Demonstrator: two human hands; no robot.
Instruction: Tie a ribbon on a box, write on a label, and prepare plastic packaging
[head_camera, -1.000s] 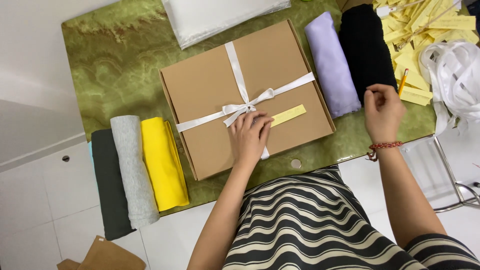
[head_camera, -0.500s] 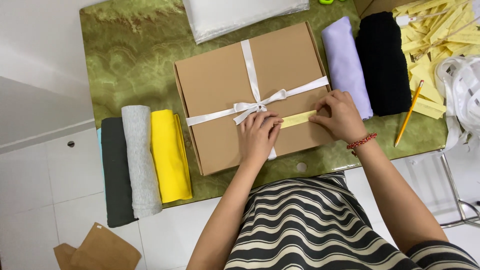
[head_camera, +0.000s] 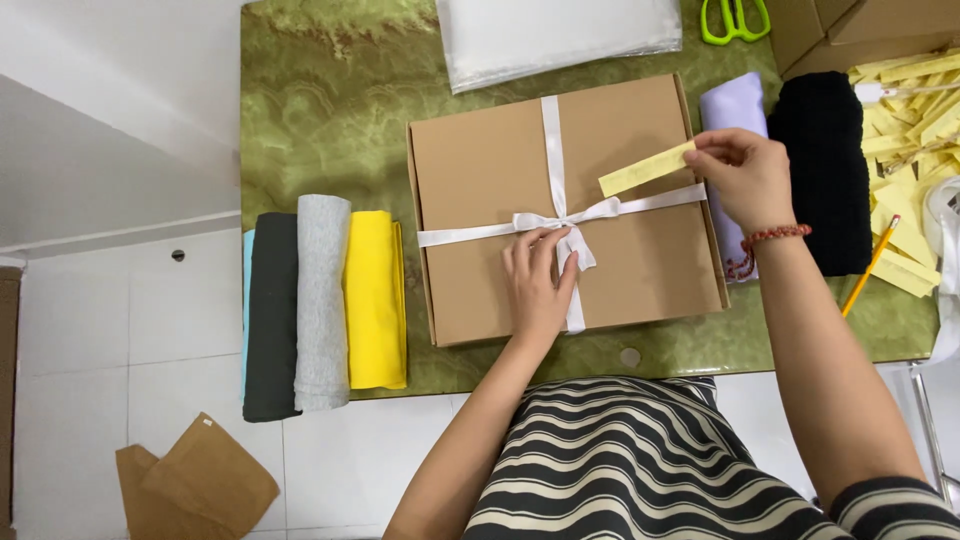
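Note:
A flat brown cardboard box (head_camera: 480, 170) lies on the green marbled table (head_camera: 330, 110), tied crosswise with a white ribbon (head_camera: 552, 130) knotted in a bow. My left hand (head_camera: 538, 285) rests flat on the lid, fingertips at the bow. My right hand (head_camera: 745, 175) hovers over the box's right edge and pinches a yellow paper strip (head_camera: 645, 169) lifted off the lid. A red bead bracelet is on that wrist.
Rolled cloths in dark grey (head_camera: 270, 315), light grey (head_camera: 322, 300) and yellow (head_camera: 375, 300) lie left of the box. Lilac (head_camera: 730, 105) and black (head_camera: 825, 160) rolls lie right. Yellow strips (head_camera: 905, 110), a pencil (head_camera: 865, 270), green scissors (head_camera: 735, 18) and a clear bag (head_camera: 555, 35) surround them.
My right hand came from the black roll to the box lid, took the yellow strip lying there and lifted it up to the right. The left hand stayed by the bow.

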